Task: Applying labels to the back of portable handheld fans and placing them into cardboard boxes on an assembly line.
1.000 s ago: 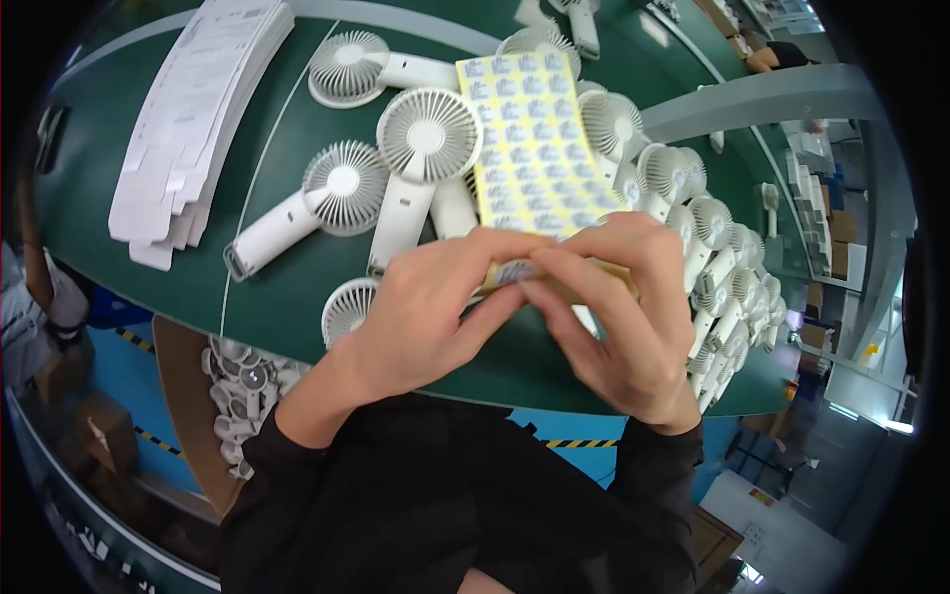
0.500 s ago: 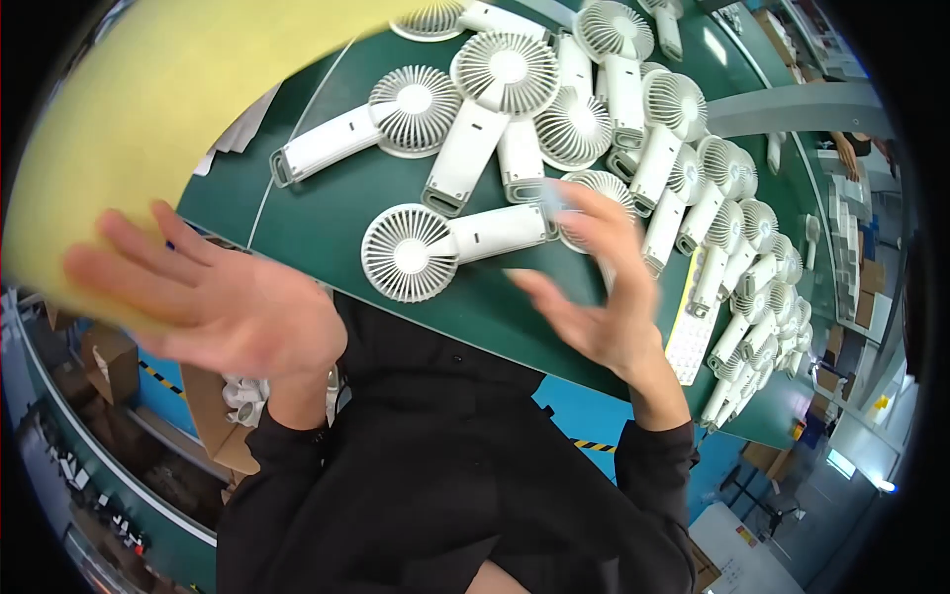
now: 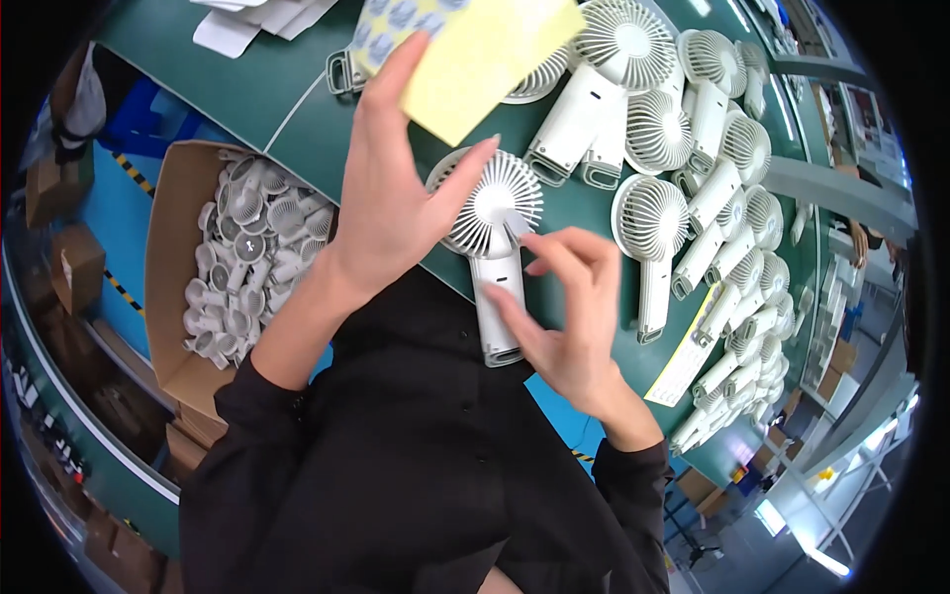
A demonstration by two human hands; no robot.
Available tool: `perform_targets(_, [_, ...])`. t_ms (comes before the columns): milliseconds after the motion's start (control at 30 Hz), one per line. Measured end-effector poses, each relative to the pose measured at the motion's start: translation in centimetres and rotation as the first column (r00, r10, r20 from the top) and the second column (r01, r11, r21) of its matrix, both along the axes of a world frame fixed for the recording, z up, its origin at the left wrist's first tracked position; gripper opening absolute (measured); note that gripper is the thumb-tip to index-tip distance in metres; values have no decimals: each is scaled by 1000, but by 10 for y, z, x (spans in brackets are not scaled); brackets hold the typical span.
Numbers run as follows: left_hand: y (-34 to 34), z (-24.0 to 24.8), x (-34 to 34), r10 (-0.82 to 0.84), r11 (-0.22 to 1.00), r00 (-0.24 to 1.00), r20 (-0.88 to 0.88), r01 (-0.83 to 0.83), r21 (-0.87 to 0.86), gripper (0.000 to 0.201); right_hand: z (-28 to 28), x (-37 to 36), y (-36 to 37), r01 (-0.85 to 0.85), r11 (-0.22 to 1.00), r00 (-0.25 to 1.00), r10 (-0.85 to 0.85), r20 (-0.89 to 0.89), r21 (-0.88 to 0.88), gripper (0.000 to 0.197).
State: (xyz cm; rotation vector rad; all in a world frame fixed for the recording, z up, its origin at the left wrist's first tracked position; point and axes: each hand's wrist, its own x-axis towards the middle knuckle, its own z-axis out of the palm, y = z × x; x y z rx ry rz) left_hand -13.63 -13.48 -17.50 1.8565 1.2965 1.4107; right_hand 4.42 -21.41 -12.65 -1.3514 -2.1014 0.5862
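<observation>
A white handheld fan (image 3: 494, 206) lies at the table's near edge, its round grille away from me and its handle towards me. Over its hub, my right hand (image 3: 577, 307) pinches a small greyish translucent film piece (image 3: 515, 227) between fingertips. Its thumb is beside the handle. My left hand (image 3: 391, 203) is over the grille's left side, index finger and thumb spread apart. Beyond those fingers is a yellow sheet (image 3: 485, 74), and next to it a sheet of round grey-blue stickers (image 3: 396, 30). The sheets partly cover other fans; I see no grip on them.
Many white fans (image 3: 737, 287) crowd the green table (image 3: 297, 89) on the right. A yellow-edged white strip (image 3: 683, 356) lies among them. At my left, below table height, a cardboard box (image 3: 178, 247) holds many small white parts. White papers (image 3: 262, 20) lie at the far left.
My left hand has moved right and forward, and the yellow sheet is now farther off. The near fan has turned so its handle points towards me. My right hand has come to its hub.
</observation>
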Motion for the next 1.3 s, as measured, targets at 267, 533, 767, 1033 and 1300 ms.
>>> perform_targets(267, [4,4,4,-28,998,996,84,32,-45,80,21,-1,63,-116,939,965,29,-260,-325,13])
perform_targets(533, [1,24,4,-20,988,998,-66,10,-157,84,24,2,74,-165,920,980,111,-167,-356,10])
perform_targets(767, [1,23,4,-48,985,998,-28,43,-165,82,24,6,78,-180,906,979,128,-157,-384,10])
perform_targets(1033, [2,26,6,-23,992,995,-102,10,-123,83,21,6,78,-190,917,977,142,-157,-352,9])
perform_targets(1300, [2,27,5,-3,992,986,-166,-17,-122,82,21,7,80,-206,909,972,146,-186,-363,9])
